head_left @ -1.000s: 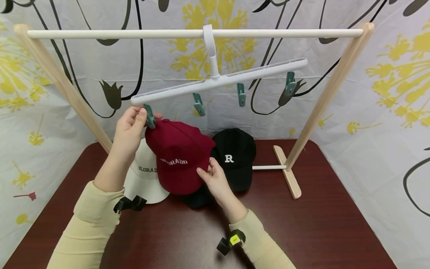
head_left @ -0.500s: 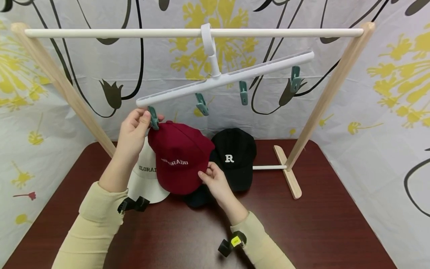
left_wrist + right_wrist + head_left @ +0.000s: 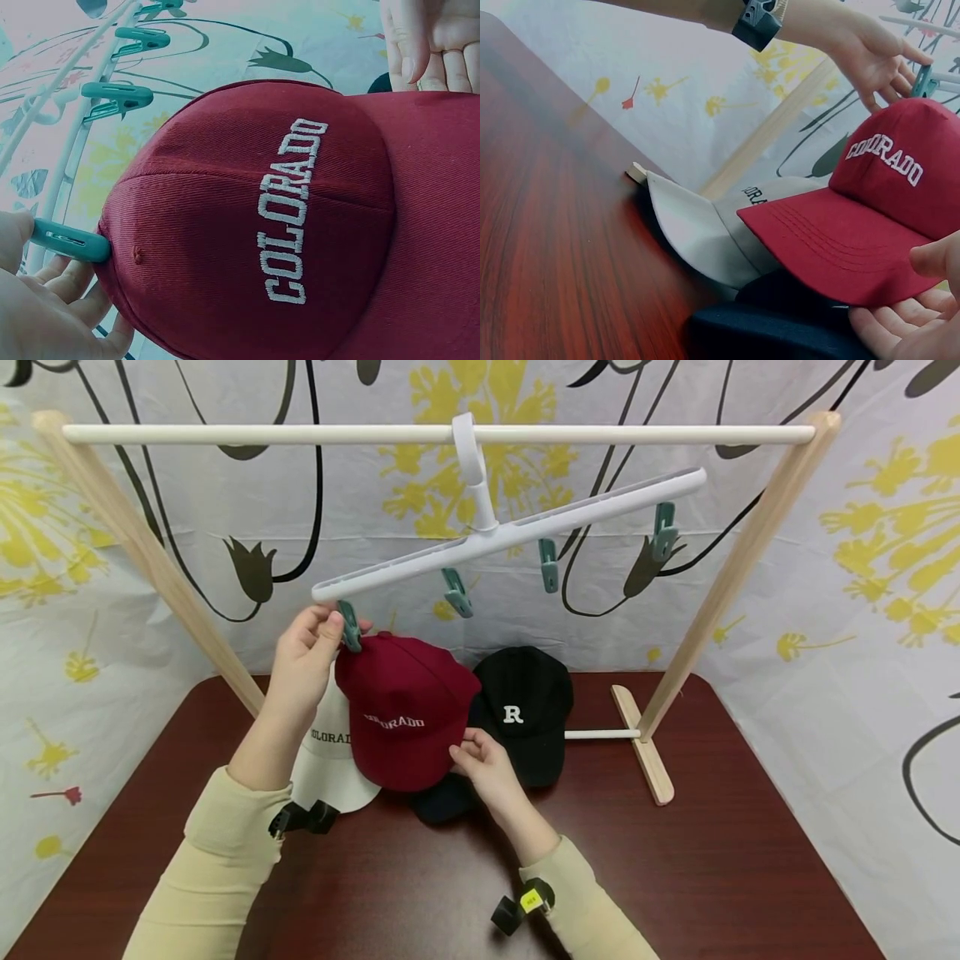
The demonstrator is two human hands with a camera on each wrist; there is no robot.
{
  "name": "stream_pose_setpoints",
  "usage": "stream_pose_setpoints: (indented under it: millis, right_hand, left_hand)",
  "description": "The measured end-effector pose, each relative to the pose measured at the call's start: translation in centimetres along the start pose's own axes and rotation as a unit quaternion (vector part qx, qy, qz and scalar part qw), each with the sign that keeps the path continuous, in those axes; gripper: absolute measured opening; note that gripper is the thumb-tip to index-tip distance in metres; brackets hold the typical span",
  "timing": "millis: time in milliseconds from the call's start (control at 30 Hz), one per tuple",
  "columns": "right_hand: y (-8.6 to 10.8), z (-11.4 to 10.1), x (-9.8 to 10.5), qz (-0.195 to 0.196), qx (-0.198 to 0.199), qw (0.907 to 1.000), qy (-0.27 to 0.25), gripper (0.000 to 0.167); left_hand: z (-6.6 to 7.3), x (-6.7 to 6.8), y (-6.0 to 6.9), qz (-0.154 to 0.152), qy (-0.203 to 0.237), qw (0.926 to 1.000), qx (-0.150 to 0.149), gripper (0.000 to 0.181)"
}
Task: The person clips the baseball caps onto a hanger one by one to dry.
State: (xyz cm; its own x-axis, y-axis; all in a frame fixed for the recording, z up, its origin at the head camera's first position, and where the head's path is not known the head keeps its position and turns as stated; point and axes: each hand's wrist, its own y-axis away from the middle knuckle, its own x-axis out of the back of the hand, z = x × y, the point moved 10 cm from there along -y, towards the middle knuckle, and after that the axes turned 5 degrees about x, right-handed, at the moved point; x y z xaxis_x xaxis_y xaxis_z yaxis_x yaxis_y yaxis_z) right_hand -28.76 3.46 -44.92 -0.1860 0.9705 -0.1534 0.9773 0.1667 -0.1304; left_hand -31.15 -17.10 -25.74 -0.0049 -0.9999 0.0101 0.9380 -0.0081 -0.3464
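Note:
My left hand [image 3: 303,647] pinches the green clip [image 3: 349,627] at the lowered left end of the white hanger [image 3: 510,535]. The clip's lower end meets the edge of the maroon cap's crown, as the left wrist view shows. The maroon cap [image 3: 408,693] has white COLORADO lettering and is held above the other caps. At its brim, my right hand [image 3: 487,768] has fingers under the edge [image 3: 900,322]; the thumb stands beside the brim, apart from it in the left wrist view. Brim and cap partly hide the right fingertips.
An off-white cap [image 3: 326,768], a navy cap [image 3: 442,802] and a black cap [image 3: 525,693] with a white R lie on the dark red table [image 3: 360,877]. The wooden rack's white rod [image 3: 262,435] carries the hanger. Several green clips hang from it, among them a middle clip [image 3: 456,593].
My left hand, clip and hanger's left end have shifted slightly right and down, tilting the hanger more. The maroon cap has moved a little right with them. My right hand has slid slightly right and down.

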Motion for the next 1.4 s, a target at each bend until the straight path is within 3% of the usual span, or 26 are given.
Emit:
stream_pose_setpoints:
  millis: [600,1400]
  right_hand:
    - [0.0,-0.6,2.0,0.034,0.014,0.9993,0.011,0.040]
    - [0.9,-1.6,4.9,0.081,0.046,0.9956,0.015,0.033]
  left_hand:
    - [-0.6,-0.7,-0.1,-0.014,-0.002,0.9999,-0.007,0.034]
    - [-1.1,-0.6,0.4,-0.002,-0.012,0.9998,0.014,0.040]
